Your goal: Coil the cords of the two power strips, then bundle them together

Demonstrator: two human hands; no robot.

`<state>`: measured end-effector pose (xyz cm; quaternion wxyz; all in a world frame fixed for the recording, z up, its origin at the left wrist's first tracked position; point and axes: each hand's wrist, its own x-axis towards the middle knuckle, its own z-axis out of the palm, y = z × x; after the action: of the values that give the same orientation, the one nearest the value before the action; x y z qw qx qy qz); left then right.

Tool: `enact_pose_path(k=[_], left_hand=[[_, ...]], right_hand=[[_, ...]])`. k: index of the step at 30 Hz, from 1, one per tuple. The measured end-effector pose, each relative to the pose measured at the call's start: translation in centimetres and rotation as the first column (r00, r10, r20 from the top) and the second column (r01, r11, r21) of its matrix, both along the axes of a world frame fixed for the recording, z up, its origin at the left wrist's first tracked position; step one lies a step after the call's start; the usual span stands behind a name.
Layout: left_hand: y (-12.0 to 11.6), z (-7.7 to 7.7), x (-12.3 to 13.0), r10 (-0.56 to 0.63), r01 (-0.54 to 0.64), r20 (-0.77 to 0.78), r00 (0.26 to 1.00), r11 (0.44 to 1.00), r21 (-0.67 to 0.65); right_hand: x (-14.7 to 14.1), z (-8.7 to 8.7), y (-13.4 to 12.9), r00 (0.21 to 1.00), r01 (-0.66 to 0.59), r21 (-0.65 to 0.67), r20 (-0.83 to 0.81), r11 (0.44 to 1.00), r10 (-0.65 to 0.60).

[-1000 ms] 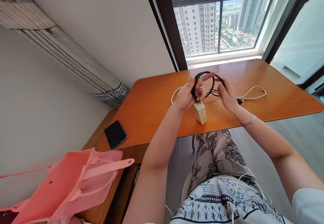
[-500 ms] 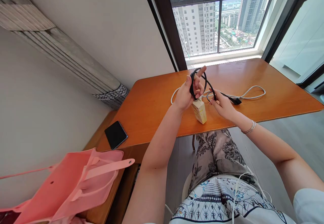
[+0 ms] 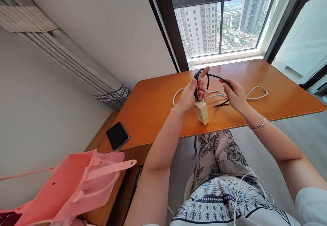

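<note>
Loops of a black cable (image 3: 196,85) are wound around my left hand (image 3: 195,91), whose index finger points up while the other fingers curl in. To the right, my right hand (image 3: 235,94) pinches the same cable, and a stretch of it runs taut between both hands. The cable's loose part hangs below my right hand to the tabletop; its plug is hidden. Just below my left hand on the table is a small cream-yellow box-shaped block (image 3: 201,112). A white cord (image 3: 258,96) lies on the table behind my hands.
The brown wooden table (image 3: 153,106) reaches to the window. A black phone (image 3: 117,136) rests near its left corner. An open pink bag (image 3: 76,181) sits at the lower left. A white cable (image 3: 238,193) crosses my lap.
My right hand has moved right and slightly up, drawing the black cable out straighter from my left hand. The left hand has barely shifted, its loops now narrower.
</note>
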<state>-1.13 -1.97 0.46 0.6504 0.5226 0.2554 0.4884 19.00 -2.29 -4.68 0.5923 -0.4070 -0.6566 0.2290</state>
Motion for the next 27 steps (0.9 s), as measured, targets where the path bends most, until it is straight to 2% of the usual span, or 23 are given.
enact_pose_path(k=[3, 8, 12, 18, 23, 27], left_hand=[[0.1, -0.2, 0.0, 0.012, -0.011, -0.036, 0.999, 1.0, 0.019], [0.1, -0.6, 0.0, 0.014, -0.013, -0.093, 0.996, 1.0, 0.007], [0.1, -0.8, 0.0, 0.018, -0.011, -0.086, 0.996, 0.997, 0.083], [0.1, -1.0, -0.1, 0.089, -0.065, -0.132, 0.987, 0.982, 0.177], [0.5, -1.5, -0.3, 0.097, -0.066, -0.135, 0.986, 0.973, 0.221], [0.5, -1.5, -0.2, 0.115, -0.083, -0.105, 0.988, 0.959, 0.27]], right_hand=[[-0.3, 0.1, -0.8, 1.0, 0.01, 0.016, 0.02, 1.0, -0.01], [0.1, 0.8, -0.9, 0.993, -0.082, -0.006, -0.088, 0.997, 0.081], [0.3, 1.4, -0.7, 0.988, -0.132, -0.022, -0.088, 0.991, 0.13], [-1.3, -0.2, -3.2, 0.991, -0.119, -0.105, -0.072, 0.987, 0.112], [-2.5, -1.3, -4.9, 0.982, -0.118, -0.123, 0.133, 0.985, 0.134], [-3.1, 0.1, -4.6, 0.892, -0.031, -0.147, 0.442, 0.989, 0.094]])
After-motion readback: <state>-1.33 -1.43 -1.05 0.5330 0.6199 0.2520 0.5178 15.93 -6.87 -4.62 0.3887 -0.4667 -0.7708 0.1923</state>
